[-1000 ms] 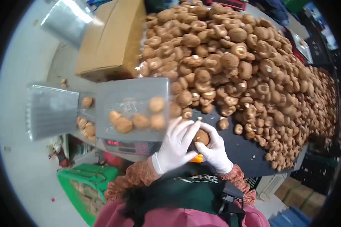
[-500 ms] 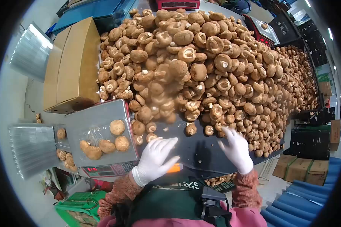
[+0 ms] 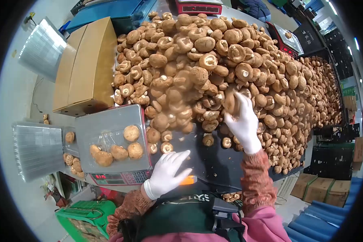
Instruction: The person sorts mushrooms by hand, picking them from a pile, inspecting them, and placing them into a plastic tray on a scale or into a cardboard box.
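Right hand (image 3: 246, 125): centre, fingers curved round a blurred mushroom (image 3: 230, 103); cannot tell grip
Left hand (image 3: 164, 174): lower centre, fingers parted, empty
Apron (image 3: 173, 218): bottom, cut off, lettering (image 3: 191, 199) unclear

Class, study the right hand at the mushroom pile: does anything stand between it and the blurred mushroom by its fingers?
Nothing visible does. The right hand has its thumb and fingers beside the blurred mushroom, with no other object showing between them. Whether they grip it is unclear.

The mushroom heap (image 3: 221, 71) is looking matt; left of it, a cardboard box (image 3: 88, 64) is appearing smooth, plastic trays (image 3: 39, 151) glossy.
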`<action>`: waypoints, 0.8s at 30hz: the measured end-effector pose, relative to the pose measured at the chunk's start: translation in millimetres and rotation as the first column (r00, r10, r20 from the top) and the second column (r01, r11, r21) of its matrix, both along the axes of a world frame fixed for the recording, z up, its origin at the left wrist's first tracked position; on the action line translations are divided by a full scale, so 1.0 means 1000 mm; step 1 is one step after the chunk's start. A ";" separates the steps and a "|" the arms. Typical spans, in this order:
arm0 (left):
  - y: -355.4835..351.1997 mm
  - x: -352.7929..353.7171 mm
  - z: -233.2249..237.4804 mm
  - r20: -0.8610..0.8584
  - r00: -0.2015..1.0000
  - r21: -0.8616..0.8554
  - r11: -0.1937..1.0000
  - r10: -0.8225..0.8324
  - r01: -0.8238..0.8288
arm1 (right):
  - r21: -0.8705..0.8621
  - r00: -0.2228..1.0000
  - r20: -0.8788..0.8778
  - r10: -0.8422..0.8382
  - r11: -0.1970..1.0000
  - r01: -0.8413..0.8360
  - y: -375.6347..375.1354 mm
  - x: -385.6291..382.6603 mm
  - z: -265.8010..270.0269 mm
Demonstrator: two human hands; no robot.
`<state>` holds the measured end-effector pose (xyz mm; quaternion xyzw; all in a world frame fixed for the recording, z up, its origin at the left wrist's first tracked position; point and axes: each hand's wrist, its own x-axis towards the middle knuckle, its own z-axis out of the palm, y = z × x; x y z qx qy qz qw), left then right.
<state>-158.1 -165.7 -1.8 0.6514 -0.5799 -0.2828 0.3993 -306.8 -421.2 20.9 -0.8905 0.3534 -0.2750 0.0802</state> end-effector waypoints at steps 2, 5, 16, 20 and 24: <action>-0.006 0.000 0.002 0.059 0.998 -0.021 1.000 0.023 -0.021 | 0.037 0.986 -0.166 -0.007 0.999 0.013 0.027 -0.051 0.019; -0.028 0.003 0.002 0.130 0.986 -0.146 0.985 0.108 -0.089 | 0.175 0.821 -0.562 -0.099 0.956 0.236 0.071 -0.149 0.031; -0.210 0.045 -0.001 0.292 0.760 -0.239 0.814 0.580 -0.529 | 0.191 0.610 -0.749 -0.257 0.799 0.571 0.119 -0.284 0.011; -0.172 0.037 0.017 -0.102 0.900 -0.382 0.819 0.424 -0.429 | 0.168 0.794 -0.552 -0.254 0.899 0.404 0.106 -0.250 0.007; -0.119 -0.006 0.039 -0.080 0.994 -0.396 0.912 0.079 -0.104 | 0.793 0.978 -0.037 -0.207 0.590 0.155 0.098 -0.178 0.021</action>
